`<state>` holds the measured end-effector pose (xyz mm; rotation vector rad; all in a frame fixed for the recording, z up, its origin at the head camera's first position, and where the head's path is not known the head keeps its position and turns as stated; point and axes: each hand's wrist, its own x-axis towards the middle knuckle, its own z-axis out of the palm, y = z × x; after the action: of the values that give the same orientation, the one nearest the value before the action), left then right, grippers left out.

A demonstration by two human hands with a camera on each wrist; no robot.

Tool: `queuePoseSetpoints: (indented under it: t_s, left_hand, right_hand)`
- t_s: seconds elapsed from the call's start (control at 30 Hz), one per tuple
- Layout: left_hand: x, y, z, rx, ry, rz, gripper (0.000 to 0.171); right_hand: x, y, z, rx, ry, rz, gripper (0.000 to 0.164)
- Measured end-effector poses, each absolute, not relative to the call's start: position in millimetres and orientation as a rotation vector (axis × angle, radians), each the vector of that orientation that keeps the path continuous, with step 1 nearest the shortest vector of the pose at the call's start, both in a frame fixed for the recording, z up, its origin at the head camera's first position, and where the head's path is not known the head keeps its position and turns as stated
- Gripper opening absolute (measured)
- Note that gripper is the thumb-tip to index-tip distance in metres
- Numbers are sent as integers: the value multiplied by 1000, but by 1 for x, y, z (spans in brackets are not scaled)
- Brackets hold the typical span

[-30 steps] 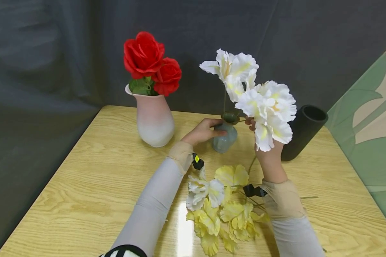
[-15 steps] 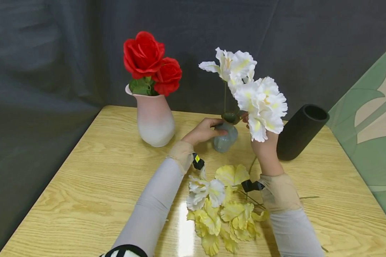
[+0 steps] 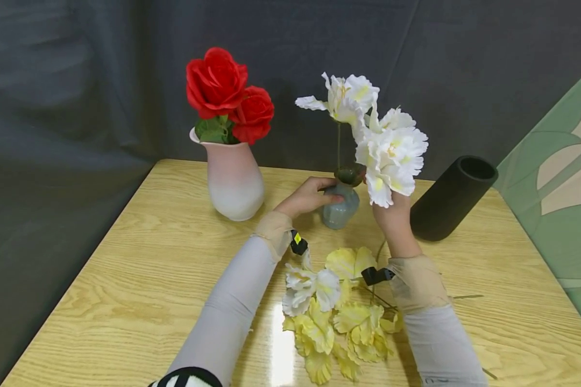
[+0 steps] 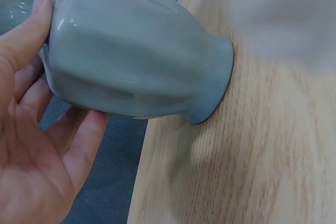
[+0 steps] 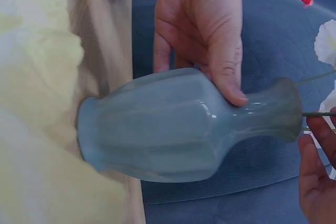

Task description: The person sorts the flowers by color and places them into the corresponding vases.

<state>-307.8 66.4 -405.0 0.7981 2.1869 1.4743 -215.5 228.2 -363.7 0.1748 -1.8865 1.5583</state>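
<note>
A pale blue-green ribbed vase (image 3: 340,208) stands on the wooden table. My left hand (image 3: 306,198) holds it by the shoulder, thumb on one side and fingers on the other, as the left wrist view shows on the vase (image 4: 126,51). One white flower (image 3: 344,99) stands in the vase on a thin upright stem. Beside the vase's mouth, my right hand (image 3: 391,217) pinches the stem (image 5: 315,114) of a second white flower (image 3: 392,153). That stem reaches the mouth in the right wrist view; the blossom hides most of my right fingers in the head view.
Red roses (image 3: 218,83) stand in a pink-and-white vase (image 3: 234,188) at the left. A black slant-topped cylinder vase (image 3: 447,207) is at the right. Yellow flowers (image 3: 363,328) and another white flower (image 3: 312,290) lie in front, between my forearms. A dark cloth (image 3: 290,43) hangs behind.
My right hand has moved left and slightly up with the white flower, closer to the vase's mouth. The upright white flower has turned a little. My left hand stays on the vase.
</note>
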Motion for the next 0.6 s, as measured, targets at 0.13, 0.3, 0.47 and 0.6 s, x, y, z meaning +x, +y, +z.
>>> queuePoseSetpoints:
  t_s: [0.13,0.3,0.47,0.6]
  left_hand:
    - [-308,66,-405,803,2184,1469,55]
    - [-308,65,-405,798,2183,1477,55]
    - [-309,65,-405,798,2176,1489,54]
    - [-309,64,-404,803,2176,1483,53]
  right_hand:
    - [-218,231,-371,173,-1919,1367,37]
    - [-217,233,-370,213,-1916,1393,32]
    - [-204,240,-365,39,-2083,1281,28]
    - [-192,250,-363,-33,-2205,1244,22]
